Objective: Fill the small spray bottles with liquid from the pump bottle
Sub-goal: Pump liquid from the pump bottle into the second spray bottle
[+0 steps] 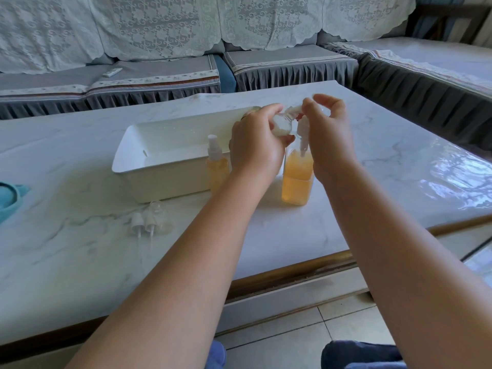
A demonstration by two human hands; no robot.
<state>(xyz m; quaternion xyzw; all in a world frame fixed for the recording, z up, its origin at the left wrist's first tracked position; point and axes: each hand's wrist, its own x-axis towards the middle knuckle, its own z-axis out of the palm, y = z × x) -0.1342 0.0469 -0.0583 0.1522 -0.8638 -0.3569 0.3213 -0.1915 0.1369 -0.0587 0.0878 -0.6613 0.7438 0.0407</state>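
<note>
Hands: two, both raised over the table [346, 222]; bare forearms reach in from the near edge.
Left hand [255, 139]: fingers curled round a small clear spray bottle [282, 126], held tilted with its neck toward the pump nozzle; it looks almost empty, though the hand hides much of it.
Right hand [328, 134]: sits on the white pump head [302, 126] of the pump bottle [297, 179]; fingers bent over the head, thumb arched above; how firmly it grips I cannot tell.
Pump bottle: one, upright on the table just right of the tray; orange liquid fills its lower part, with foam above.
Filled spray bottles: one [217, 166], upright, white cap on, orange liquid inside; it stands touching or just beside the tray's near right corner.
Loose spray tops: two [143, 222], white, lying side by side on the table near the tray's front, with a clear cap or bottle [159, 217] just beside them; which, I cannot tell.
Tray [159, 179]: one, white, rectangular, left of the hands.
Other things: one teal object [10, 201] at the left edge; one remote [112, 72] on the sofa [159, 75] behind.
</note>
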